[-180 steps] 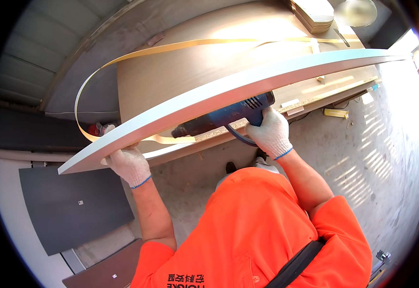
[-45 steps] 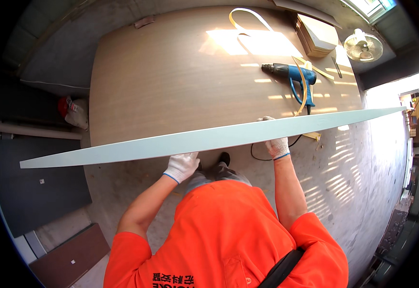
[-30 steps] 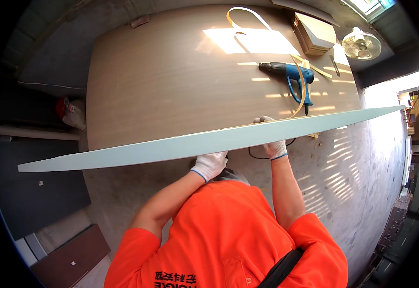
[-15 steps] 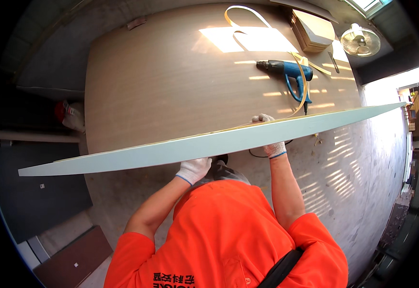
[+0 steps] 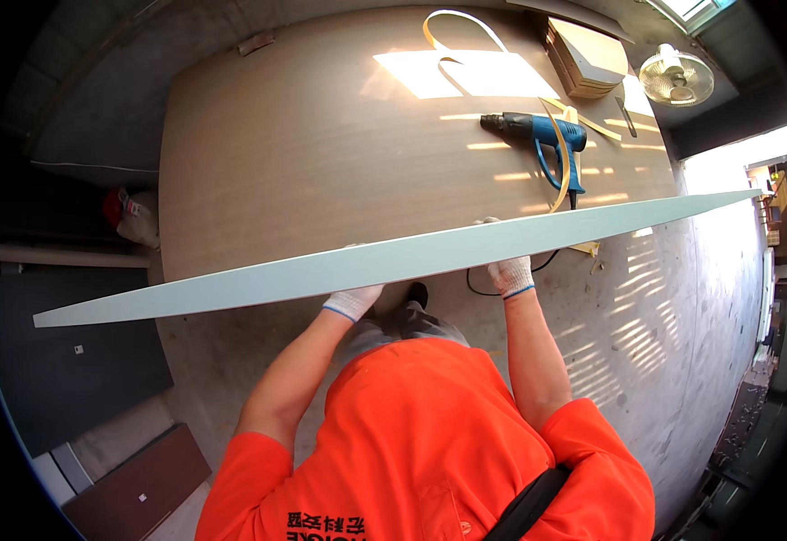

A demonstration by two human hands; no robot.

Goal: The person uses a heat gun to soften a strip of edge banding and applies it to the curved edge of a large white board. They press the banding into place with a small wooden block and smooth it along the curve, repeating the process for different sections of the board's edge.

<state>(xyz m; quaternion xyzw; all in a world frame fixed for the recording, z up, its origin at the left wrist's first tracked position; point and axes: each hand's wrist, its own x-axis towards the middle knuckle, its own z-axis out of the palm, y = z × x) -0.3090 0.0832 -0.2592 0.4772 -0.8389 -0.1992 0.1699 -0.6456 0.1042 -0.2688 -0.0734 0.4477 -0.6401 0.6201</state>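
A long pale blue-green board spans the view from left to right, its narrow edge facing up. My left hand, in a white knit glove, grips it left of its middle; fingertips just show over the far side. Farther right, my gloved right hand is closed round the board too, its fingers partly hidden behind it. A thin yellow edging strip curls past the heat gun and passes behind the board.
A blue heat gun lies on the brown worktable beyond the board. Stacked panels, a knife-like tool and a fan are at the far right. Dark panels lie at the left.
My left hand has shifted slightly left and up along the board, its fingers now reaching over the far side. The yellow strip has dropped away from the board's far edge.
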